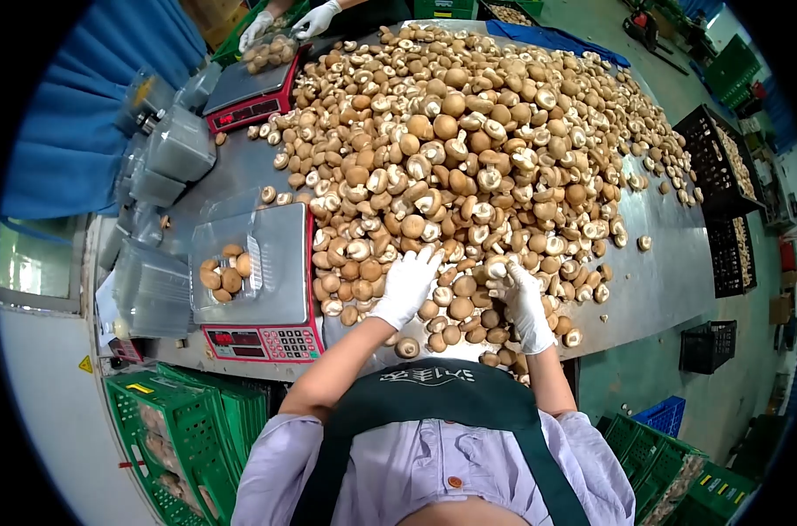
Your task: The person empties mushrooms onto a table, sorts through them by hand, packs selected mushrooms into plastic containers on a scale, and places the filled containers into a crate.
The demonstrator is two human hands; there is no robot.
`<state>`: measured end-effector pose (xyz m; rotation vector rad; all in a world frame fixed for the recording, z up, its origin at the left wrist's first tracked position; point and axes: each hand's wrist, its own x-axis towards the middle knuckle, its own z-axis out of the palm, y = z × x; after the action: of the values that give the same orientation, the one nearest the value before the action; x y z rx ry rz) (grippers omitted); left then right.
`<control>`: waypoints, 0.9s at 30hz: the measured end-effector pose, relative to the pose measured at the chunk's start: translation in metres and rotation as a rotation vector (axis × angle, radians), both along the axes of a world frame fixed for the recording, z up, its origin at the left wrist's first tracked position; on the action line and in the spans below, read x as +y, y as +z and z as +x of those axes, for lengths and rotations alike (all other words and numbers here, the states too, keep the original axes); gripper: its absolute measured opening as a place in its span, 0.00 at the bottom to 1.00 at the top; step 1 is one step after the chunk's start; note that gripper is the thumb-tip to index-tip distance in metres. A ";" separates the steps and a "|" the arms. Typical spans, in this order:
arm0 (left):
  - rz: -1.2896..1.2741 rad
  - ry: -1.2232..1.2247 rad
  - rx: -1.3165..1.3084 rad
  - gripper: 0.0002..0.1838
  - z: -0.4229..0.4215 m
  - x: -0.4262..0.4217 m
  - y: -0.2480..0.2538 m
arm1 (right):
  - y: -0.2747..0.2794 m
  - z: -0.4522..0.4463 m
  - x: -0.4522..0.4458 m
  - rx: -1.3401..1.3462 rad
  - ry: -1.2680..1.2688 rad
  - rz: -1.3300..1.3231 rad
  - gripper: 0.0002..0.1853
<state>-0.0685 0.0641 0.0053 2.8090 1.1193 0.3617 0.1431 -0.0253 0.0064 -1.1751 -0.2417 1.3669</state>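
Note:
A large heap of brown mushrooms (477, 149) covers the middle of the metal table. At its near edge my left hand (407, 287), in a white glove, rests on the mushrooms with its fingers apart. My right hand (519, 302), gloved too, has its fingers curled around a mushroom (498, 269) with a pale underside. To the left stands a red-framed scale (276, 311). An open clear plastic tray (207, 294) lies on its plate and holds several mushrooms (230, 279).
Stacked clear trays (153, 285) stand left of the scale. A co-worker's gloved hands (286, 26) are over a second scale (245, 101) at the back left. Green crates (175, 438) sit below left, black crates (718, 162) at the right.

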 end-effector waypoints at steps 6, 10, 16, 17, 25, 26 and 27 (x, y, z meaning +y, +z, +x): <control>-0.910 0.242 -0.663 0.24 -0.015 -0.001 0.019 | -0.021 0.010 -0.015 0.144 0.020 -0.011 0.19; -1.908 0.419 -1.394 0.22 -0.029 -0.019 0.034 | -0.023 0.001 -0.013 0.194 0.058 -0.022 0.19; -1.915 0.192 -1.550 0.22 -0.028 -0.037 0.040 | 0.022 -0.030 -0.001 -0.045 0.091 -0.069 0.18; -1.940 0.167 -1.514 0.20 -0.029 -0.038 0.034 | 0.028 -0.032 -0.003 -0.247 0.150 -0.034 0.18; -2.560 0.112 -1.849 0.36 -0.030 -0.047 0.010 | 0.052 -0.052 -0.014 -1.270 0.463 0.393 0.17; -2.595 0.067 -1.874 0.37 -0.030 -0.049 0.010 | 0.048 -0.051 -0.016 -1.258 0.449 0.388 0.16; -2.629 0.021 -1.896 0.37 -0.031 -0.052 0.010 | 0.048 -0.048 -0.018 -1.177 0.440 0.295 0.14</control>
<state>-0.0994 0.0121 0.0156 -0.3184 0.1127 0.4772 0.0955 -0.0437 0.0540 -1.5994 -1.5479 0.7798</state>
